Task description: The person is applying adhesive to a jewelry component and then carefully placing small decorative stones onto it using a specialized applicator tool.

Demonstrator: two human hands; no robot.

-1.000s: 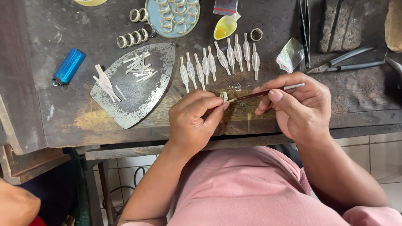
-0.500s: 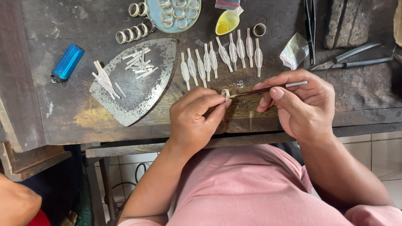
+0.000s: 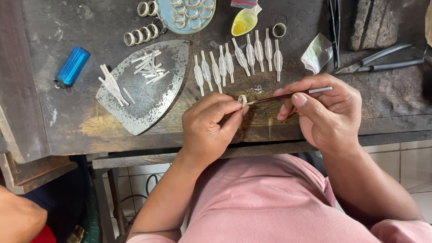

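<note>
The left hand [image 3: 209, 128] pinches a small metal ring [image 3: 242, 100] between thumb and forefinger, just in front of the row of leaf-shaped metal pieces [image 3: 238, 60] that lie on the dark wooden counter [image 3: 382, 96]. I take this row as the landmark. The right hand [image 3: 321, 108], to the right of the row and nearer to the person, is closed around a thin brush [image 3: 288, 96] like around a pen; its tip touches the ring.

The ring looks very light and stiff, but so small that it probably slips away easily. I think the best hold is on its outer sides, as it is now, so the top stays free for the brush. The brush is slim and light, and it is held near the middle.

To the left of the row lies a flat iron-shaped metal plate [image 3: 157, 96] with short white strips on it, and further left a blue lighter [image 3: 72, 66]. Behind the row stand a small yellow dish [image 3: 244, 22] and a blue plate [image 3: 173, 15] with rings. To the right of the row lie pliers [image 3: 380, 60].

The front edge of the counter is just below both hands, so a dropped ring may roll off there. The open room is small, mostly between the row and this edge.
</note>
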